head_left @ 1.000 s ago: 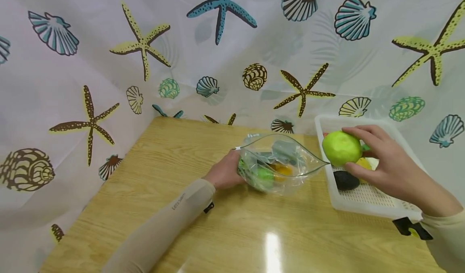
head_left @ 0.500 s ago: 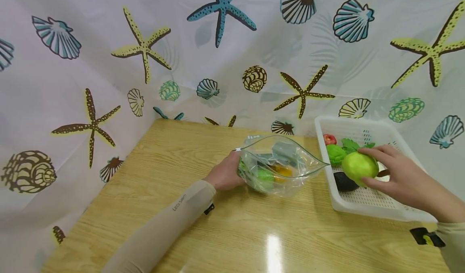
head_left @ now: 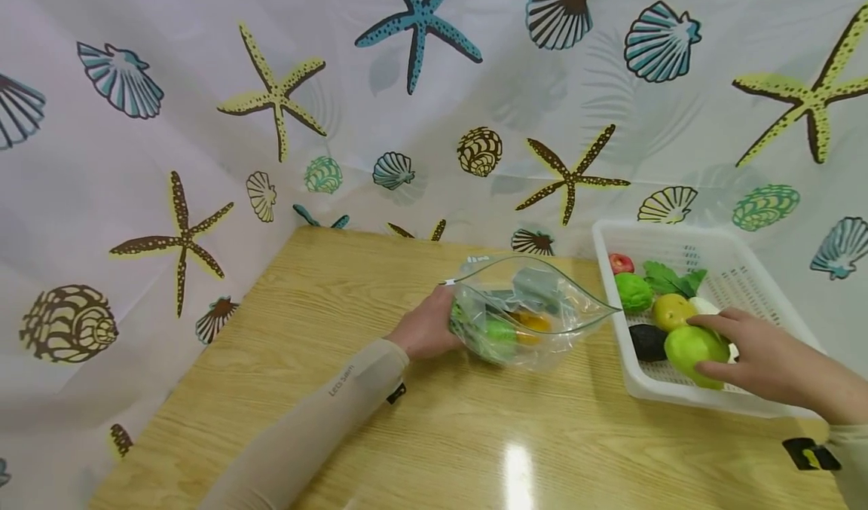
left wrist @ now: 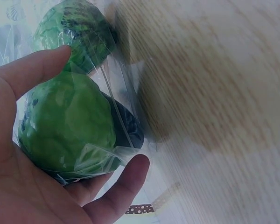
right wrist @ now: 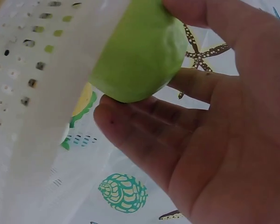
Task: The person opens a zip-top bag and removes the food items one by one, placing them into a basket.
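My left hand (head_left: 426, 325) grips the left side of a clear zip-top bag (head_left: 552, 353), whose mouth gapes. In the left wrist view, my thumb and fingers cup a lumpy green item (left wrist: 67, 123) through the plastic, and a second green one (left wrist: 77, 35) sits beyond it. Something orange (head_left: 533, 327) also shows inside the bag. My right hand (head_left: 766, 355) holds a light-green round fruit (head_left: 693, 350) between thumb and fingers, over the front of a white plastic basket (head_left: 678, 394). The basket wall hides part of the fruit in the right wrist view.
In the basket lie a small red fruit (head_left: 620, 263), a crinkled green vegetable (head_left: 634, 293), green leaves (head_left: 671, 278), a yellow fruit (head_left: 671, 311), a dark avocado-like item (head_left: 647, 343) and a partly hidden white item. A shell-print cloth (head_left: 434, 126) hangs behind the wooden table (head_left: 380, 435).
My right hand has carried the green fruit right and down, from beside the bag's mouth to low over the basket's front. The left hand and the bag have stayed put.
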The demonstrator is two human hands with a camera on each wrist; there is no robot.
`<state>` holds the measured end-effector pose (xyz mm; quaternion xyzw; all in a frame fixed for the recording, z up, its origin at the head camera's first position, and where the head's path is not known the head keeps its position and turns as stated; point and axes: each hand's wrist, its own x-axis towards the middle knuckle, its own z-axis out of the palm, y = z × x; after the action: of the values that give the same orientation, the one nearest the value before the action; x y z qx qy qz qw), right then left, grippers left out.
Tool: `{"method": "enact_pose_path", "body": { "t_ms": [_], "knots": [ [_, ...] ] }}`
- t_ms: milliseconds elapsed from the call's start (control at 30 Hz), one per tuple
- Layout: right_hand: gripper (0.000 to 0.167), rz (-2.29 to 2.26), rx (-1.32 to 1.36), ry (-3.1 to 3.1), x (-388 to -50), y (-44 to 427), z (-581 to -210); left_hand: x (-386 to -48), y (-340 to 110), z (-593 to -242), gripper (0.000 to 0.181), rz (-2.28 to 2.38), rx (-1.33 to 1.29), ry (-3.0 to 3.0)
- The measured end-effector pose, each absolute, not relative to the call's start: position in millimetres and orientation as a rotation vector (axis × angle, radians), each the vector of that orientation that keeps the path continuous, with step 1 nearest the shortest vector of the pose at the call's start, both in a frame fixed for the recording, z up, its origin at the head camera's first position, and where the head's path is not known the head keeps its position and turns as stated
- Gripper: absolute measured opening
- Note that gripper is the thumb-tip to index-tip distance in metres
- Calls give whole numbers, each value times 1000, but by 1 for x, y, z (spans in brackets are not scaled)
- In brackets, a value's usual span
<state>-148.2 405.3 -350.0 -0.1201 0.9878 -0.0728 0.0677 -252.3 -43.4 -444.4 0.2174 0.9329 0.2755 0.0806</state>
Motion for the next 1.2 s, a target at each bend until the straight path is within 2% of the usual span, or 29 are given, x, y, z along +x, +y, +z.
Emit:
{"method": "enact_pose_path", "body": {
  "t_ms": [567,833,1200],
  "knots": [
    [67,-102,-443,2941,-157,421,-366,-250,-34,-446,91,828,658,2806],
    [73,-119,-402,2889,-159,412,-371,-249,-41,-444,89,825,661,2798],
    [62,-122,-367,2887,-153,398,-366,-247,-42,-441,90,836,648,2792]
  ]
}}
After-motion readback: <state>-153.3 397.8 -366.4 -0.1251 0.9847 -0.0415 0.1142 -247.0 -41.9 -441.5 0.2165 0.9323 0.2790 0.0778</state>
